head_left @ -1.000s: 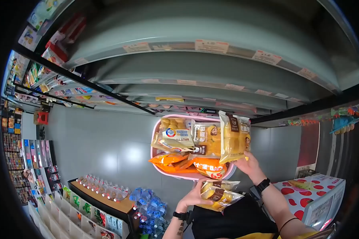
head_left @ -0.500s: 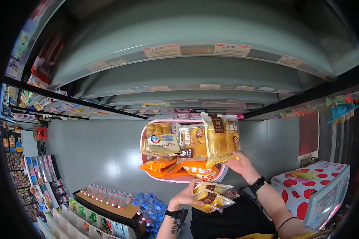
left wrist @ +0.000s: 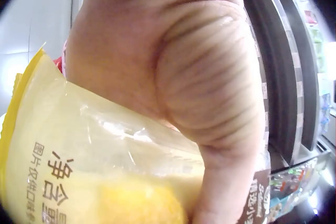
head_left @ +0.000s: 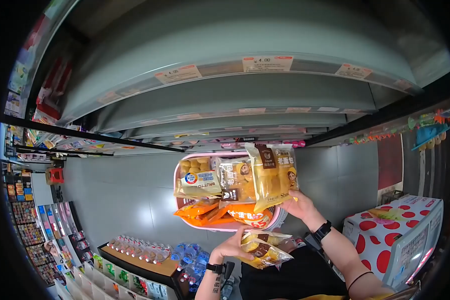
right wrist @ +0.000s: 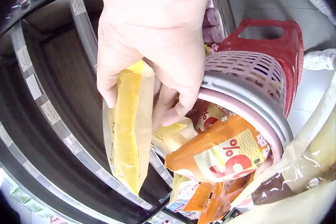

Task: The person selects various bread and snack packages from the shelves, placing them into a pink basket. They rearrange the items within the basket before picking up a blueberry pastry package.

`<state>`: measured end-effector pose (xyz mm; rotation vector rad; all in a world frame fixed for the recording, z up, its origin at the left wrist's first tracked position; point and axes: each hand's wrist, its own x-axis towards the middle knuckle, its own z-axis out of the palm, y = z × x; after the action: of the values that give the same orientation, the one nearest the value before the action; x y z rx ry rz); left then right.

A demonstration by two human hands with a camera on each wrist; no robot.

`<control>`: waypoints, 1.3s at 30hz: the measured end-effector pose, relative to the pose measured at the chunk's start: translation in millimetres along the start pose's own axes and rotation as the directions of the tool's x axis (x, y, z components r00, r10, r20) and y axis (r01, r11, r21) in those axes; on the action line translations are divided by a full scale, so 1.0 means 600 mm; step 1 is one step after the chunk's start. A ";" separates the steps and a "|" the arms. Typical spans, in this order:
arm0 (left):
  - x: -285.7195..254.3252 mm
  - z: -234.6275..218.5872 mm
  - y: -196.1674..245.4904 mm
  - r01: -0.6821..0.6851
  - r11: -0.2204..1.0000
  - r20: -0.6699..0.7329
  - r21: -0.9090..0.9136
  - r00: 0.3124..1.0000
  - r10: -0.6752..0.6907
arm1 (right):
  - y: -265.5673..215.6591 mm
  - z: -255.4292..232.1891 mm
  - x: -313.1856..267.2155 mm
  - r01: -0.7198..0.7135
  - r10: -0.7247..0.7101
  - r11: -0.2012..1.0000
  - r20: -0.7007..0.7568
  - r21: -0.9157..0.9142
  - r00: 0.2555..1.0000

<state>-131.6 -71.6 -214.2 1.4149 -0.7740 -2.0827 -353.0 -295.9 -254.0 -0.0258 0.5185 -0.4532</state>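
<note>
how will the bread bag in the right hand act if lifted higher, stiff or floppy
The bread bag looks light: the right hand grips just one end. Plump rolls inside should keep it fairly stiff, though squashable. Its shiny film may slip.

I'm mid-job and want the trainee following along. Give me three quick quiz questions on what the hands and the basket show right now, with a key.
1. What does the right hand hold?
a) a water bottle
b) a bread bag
c) a shelf label

2. True or false: the left hand is holding nothing.

3. Fill in the colour: in the head view, the packets along the lower side of the pink basket are mainly ____.

Key: 1 b; 2 false; 3 orange.
</note>
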 end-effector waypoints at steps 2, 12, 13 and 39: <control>0.000 0.000 0.004 0.004 1.000 0.001 -0.004 1.000 -0.004 | -0.001 0.001 0.001 -0.004 0.004 1.000 0.004 -0.004 1.000; -0.002 0.001 0.019 0.011 0.999 0.002 -0.031 1.000 -0.011 | 0.000 -0.002 0.001 -0.012 0.012 1.000 0.001 0.000 1.000; -0.001 0.001 0.016 0.000 0.999 0.003 -0.036 1.000 0.000 | 0.000 -0.005 0.001 -0.017 0.017 1.000 -0.001 -0.002 1.000; -0.004 0.003 0.002 -0.021 1.000 -0.022 -0.020 1.000 0.020 | 0.013 -0.023 0.008 0.009 -0.009 1.000 0.082 -0.009 0.997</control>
<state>-132.1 -70.6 -211.1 1.4106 -0.7541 -2.0508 -353.1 -289.6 -269.5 -0.0557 0.4402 -0.4567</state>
